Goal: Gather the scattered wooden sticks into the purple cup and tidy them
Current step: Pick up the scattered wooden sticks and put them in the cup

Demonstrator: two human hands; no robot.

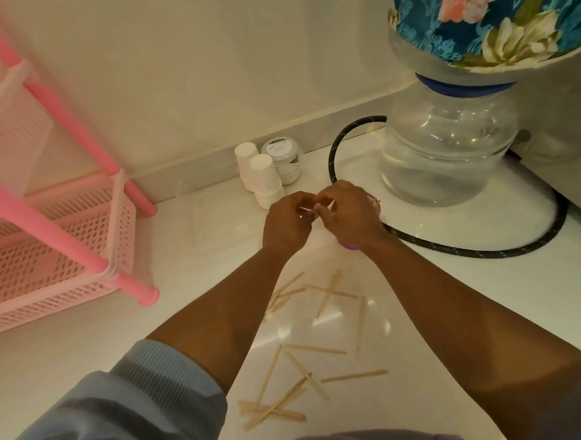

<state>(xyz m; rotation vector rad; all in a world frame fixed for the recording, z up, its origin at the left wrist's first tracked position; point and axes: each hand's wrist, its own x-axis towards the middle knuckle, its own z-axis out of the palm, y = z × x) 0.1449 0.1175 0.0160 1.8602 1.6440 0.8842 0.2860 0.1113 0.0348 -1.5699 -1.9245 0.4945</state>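
Several wooden sticks (320, 297) lie scattered on the white floor between my forearms, with another loose heap (276, 406) nearer to me. My left hand (287, 222) and my right hand (349, 213) meet above the far end of the scatter, fingers curled, pinching thin pale sticks (311, 209) between them. The purple cup (349, 246) is almost wholly hidden under my right hand; only a sliver of its base and a bit of rim by my wrist show.
A pink plastic basket rack (51, 245) stands at the left. Two white paper cups (265, 179) and a small lidded jar (284, 159) sit by the wall. A clear water bottle (450, 153) with a floral cover stands at the right, a black hose (482, 253) looping round it.
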